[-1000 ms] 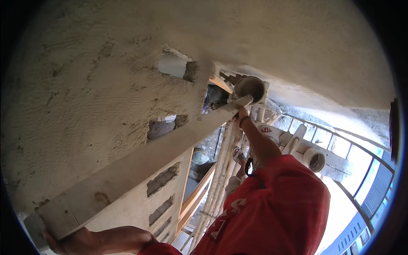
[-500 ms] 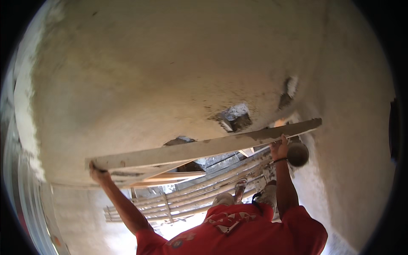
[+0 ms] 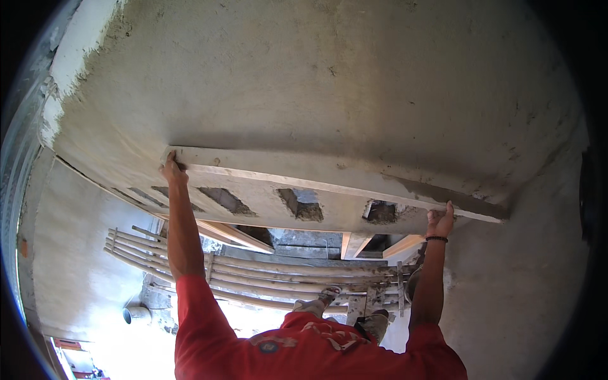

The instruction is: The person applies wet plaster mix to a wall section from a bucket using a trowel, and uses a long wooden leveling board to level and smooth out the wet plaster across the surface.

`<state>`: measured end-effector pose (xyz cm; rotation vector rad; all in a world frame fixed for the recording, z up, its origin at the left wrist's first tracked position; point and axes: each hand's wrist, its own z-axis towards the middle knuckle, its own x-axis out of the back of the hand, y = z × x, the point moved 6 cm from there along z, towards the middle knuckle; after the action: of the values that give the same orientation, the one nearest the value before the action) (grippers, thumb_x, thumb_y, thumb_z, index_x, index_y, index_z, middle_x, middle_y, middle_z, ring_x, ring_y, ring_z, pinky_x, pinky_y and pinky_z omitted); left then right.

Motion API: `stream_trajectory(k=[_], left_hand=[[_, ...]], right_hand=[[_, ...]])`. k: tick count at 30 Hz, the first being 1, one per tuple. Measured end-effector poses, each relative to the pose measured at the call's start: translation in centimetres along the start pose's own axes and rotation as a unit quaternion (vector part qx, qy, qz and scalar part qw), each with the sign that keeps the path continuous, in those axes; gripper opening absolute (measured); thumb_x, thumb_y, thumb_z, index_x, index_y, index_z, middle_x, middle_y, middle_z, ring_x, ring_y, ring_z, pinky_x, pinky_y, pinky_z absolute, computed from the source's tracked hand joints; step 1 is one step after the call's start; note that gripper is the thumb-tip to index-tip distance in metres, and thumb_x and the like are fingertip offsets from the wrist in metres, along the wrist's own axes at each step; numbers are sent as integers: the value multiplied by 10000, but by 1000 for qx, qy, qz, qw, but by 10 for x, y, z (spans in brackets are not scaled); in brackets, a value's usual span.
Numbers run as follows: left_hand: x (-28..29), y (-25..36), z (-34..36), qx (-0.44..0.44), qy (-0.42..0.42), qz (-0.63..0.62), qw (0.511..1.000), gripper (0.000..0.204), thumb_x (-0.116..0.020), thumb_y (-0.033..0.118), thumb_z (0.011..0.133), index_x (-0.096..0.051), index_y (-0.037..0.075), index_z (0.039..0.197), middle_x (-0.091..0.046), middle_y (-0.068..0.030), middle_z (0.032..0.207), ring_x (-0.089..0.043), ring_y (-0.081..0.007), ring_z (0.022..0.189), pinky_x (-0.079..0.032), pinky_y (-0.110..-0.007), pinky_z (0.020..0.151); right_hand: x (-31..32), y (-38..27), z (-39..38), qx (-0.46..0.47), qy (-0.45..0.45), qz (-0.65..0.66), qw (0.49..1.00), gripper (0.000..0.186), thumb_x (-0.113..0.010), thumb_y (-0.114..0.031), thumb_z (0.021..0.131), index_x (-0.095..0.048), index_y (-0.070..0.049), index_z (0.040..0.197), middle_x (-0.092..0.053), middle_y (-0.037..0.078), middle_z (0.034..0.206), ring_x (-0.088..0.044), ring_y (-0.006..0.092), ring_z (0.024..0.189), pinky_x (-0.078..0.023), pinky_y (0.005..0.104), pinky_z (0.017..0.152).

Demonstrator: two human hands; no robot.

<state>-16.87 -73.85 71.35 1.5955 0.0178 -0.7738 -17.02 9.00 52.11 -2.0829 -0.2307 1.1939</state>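
A long, straight plasterer's straightedge point(image 3: 285, 170) lies across the plastered wall point(image 3: 304, 76), its right end slightly lower than its left. Wet mortar darkens its right part. At the left end, my left hand point(image 3: 173, 170) is closed round the lower edge, thumb on the near face. My right hand point(image 3: 441, 221) grips the lower edge short of the right end, its wrist in a dark band. The board's upper edge appears to touch the wall, with a thin shadow along it. The fingers behind the board are partly hidden.
Below the board, several rectangular openings point(image 3: 301, 204) pierce the wall. Under my feet runs a scaffold of bamboo poles point(image 3: 278, 277). Wooden planks point(image 3: 237, 235) show below the wall. A side wall point(image 3: 513, 297) rises on the right, and a pipe end point(image 3: 136, 315) shows at lower left.
The straightedge has gone from tilted up at the right to lying against the wall with its right end lower. My left hand has risen with it, and the view has shifted.
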Motion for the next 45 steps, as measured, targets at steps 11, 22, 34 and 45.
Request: stream_trajectory(k=[11,22,34,45], left_hand=[[13,0,47,9,46,64,997,498,-709,149,698,-404,46,1078,-564,-138,985,-570,-258,836,-503,-387,681],[0,0,37,-36,-9,-2,999,410,-660,79,720,-462,-37,1060,-564,-167,999,-577,-282,833,-504,-416,685],[33,9,85,-291,-80,379,875,399,-445,228,848,-563,-33,1126,-594,-135,1064,-581,-256,922,-494,-351,773],[10,-20,69,-57,-16,98,993,370,-578,244,812,-599,-30,1060,-593,-126,1047,-577,-251,920,-479,-360,786]], right_hand=[[-62,-12,16,24,-8,-31,999,364,-593,-358,833,-487,-102,1069,-536,59,909,-536,182,682,-437,267,503],[-52,-11,22,25,-31,14,999,527,-457,-492,881,-438,-88,1219,-489,76,1223,-459,253,1122,-386,445,918],[-58,19,12,3,-33,-8,999,630,-400,-534,889,-367,-32,1268,-465,186,1240,-476,356,1110,-389,500,880],[-62,-25,20,125,-20,-4,992,553,-445,-497,882,-496,10,1095,-599,128,1005,-630,245,786,-520,331,534]])
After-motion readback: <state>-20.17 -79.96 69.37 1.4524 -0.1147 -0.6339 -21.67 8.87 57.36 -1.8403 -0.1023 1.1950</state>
